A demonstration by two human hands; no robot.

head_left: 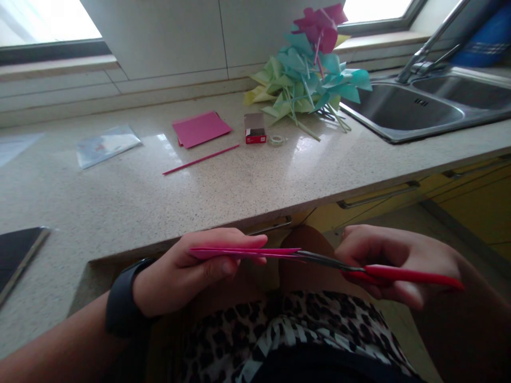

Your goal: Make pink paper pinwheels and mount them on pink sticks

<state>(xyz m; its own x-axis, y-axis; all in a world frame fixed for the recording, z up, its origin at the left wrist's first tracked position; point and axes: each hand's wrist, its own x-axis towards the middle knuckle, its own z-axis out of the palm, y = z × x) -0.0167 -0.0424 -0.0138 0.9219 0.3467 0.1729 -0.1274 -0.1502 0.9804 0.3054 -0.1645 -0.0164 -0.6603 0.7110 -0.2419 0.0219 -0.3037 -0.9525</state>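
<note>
Edge-on between the thumb and fingers of my left hand [215,266] is a folded pink sheet of paper [243,252]. My right hand [403,260] is closed round the red handles of a pair of scissors [383,273]. The grey blades point left and meet the paper's right end, which appears to lie between them. Both hands are above my lap, just off the counter's front edge. On the counter lie a stack of pink paper sheets [202,129] and a thin pink stick [200,159].
Several paper pinwheels [307,80] in green, blue and pink are heaped by the steel sink [415,106]. A small red box [255,128] and a tape roll [277,140] sit beside them. A clear plastic packet [107,146] lies on the counter [131,207] at left, near a dark panel [19,255].
</note>
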